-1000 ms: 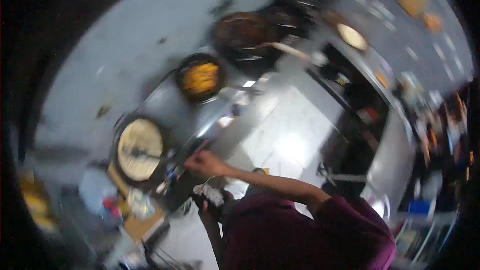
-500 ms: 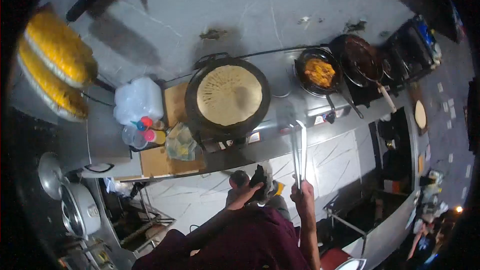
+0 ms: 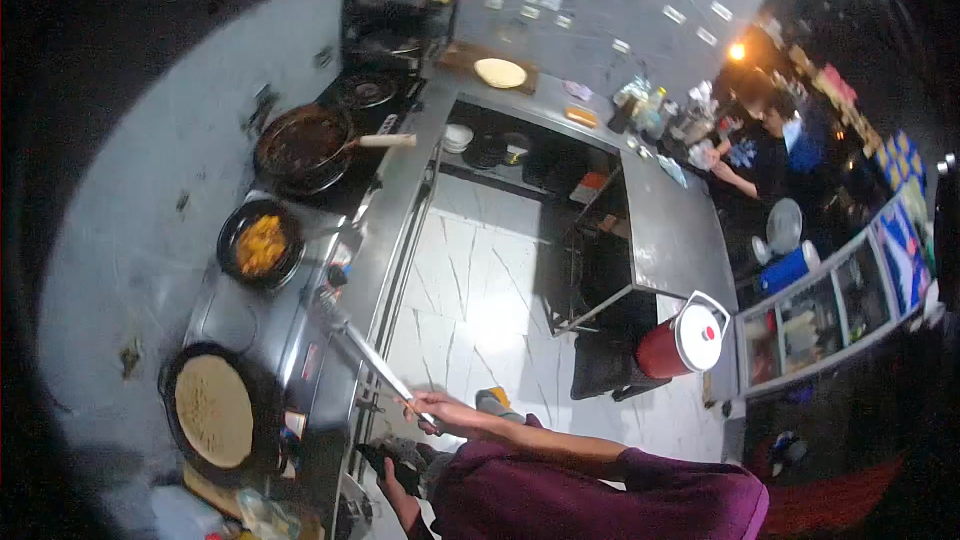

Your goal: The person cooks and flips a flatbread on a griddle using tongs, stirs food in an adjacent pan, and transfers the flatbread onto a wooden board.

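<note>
My right hand [image 3: 437, 412] is closed round the handle end of metal tongs [image 3: 378, 364], which reach over the stove's front edge. My left hand [image 3: 393, 492] is low beside my body, with a dark cloth-like thing [image 3: 376, 460] in it; its fingers are partly hidden. A pale flatbread [image 3: 213, 410] lies on a round black griddle [image 3: 170, 395] at the left. Beyond it, a small black pan [image 3: 228, 242] holds orange-yellow food [image 3: 261, 245]. Further along stands a larger dark pan [image 3: 305, 147] with a pale handle.
A pale round of dough [image 3: 500, 72] lies on a board at the far counter. A steel table [image 3: 675, 225] stands to the right, and a red cooler jug [image 3: 685, 340] with a white lid is near it. Another person [image 3: 765, 155] is behind the counter at the right.
My view has swung right, so the stove now runs along the left and the far counter, cooler and other person show. The tongs remain in my right hand, now pointing toward the stove.
</note>
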{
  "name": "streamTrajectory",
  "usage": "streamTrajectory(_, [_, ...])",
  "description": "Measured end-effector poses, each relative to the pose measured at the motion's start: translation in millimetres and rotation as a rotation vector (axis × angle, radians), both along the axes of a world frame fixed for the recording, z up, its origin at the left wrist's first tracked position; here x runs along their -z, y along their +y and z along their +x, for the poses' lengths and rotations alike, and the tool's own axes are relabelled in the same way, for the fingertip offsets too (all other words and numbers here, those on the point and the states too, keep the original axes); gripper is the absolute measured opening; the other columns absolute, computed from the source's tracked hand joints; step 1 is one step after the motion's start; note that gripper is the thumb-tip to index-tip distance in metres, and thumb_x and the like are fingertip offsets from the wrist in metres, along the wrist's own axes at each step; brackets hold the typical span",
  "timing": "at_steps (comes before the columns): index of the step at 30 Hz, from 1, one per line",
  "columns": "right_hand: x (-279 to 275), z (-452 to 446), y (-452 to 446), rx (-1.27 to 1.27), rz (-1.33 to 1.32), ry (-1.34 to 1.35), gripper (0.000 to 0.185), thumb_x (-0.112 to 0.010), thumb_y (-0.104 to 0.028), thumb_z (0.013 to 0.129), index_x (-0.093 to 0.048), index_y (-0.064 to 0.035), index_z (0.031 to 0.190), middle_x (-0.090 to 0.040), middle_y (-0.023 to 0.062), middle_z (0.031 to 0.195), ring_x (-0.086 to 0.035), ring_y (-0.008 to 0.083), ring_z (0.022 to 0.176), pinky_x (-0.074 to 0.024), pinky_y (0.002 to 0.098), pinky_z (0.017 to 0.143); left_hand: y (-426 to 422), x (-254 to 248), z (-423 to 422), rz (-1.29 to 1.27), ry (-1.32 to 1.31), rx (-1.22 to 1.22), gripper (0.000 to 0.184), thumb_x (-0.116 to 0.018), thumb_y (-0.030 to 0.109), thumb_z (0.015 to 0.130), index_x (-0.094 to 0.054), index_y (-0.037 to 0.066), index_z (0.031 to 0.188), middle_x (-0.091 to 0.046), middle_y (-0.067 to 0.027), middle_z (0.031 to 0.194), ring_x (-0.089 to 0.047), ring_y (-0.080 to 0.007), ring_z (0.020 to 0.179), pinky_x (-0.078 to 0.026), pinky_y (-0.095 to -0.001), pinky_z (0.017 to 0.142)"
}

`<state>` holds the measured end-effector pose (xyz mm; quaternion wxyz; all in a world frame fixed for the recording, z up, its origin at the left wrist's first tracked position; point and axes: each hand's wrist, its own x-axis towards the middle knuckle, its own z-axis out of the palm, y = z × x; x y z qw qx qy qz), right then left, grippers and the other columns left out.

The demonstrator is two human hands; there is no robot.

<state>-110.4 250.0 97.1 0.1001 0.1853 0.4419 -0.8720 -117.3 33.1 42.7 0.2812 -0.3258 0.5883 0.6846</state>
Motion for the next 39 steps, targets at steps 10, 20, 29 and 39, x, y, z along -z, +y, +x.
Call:
streamTrajectory(10, [-19,67,200,-0.165,0.661,-0.223,0.044,-0.058,-0.036,0.09,-0.048,-0.0068,0.121,-0.06,0.0107,0.097,-0.062,0.0232,0.081,-0.0531,0.0374,0.07,156,2,38,0.265,-0.116,0.191,0.06,-0.062,0.03,0.089,-0.039,-0.002,0.135,-0.05,-0.0148,0.13,-0.051,-0.0248,0.116,-0.044,-0.0369,0.094])
streamTrajectory(20, [54,191,361,0.72,0.162,-0.142,0.032,-0.051,-0.026,0.096,-0.052,-0.005,0.12,-0.048,-0.0021,0.076,-0.038,0.0057,0.059,-0.0315,0.0202,0.05,164,-18,98,-0.152,-0.08,-0.113,0.052,-0.067,0.032,0.085,-0.046,0.005,0.124,-0.053,-0.0089,0.119,-0.055,-0.0215,0.107,-0.047,-0.0401,0.087])
streamTrajectory(29, [58,210,350,0.827,0.263,-0.229,0.015,-0.053,-0.023,0.096,-0.053,-0.0088,0.1,-0.048,-0.0029,0.076,-0.042,0.005,0.058,-0.0344,0.0197,0.051,143,-37,94,0.042,0.008,-0.12,0.031,-0.062,0.026,0.09,-0.059,0.005,0.111,-0.062,-0.0014,0.1,-0.061,-0.0132,0.089,-0.048,-0.0291,0.078])
streamTrajectory(39, [61,149,213,0.696,0.321,-0.213,0.014,-0.053,-0.025,0.096,-0.054,-0.0111,0.096,-0.05,-0.0032,0.076,-0.04,0.0027,0.056,-0.0292,0.0182,0.046,-2,-3,73,-0.006,0.043,-0.155,0.037,-0.062,0.028,0.089,-0.058,0.004,0.118,-0.063,-0.0047,0.106,-0.062,-0.0146,0.09,-0.049,-0.0282,0.078])
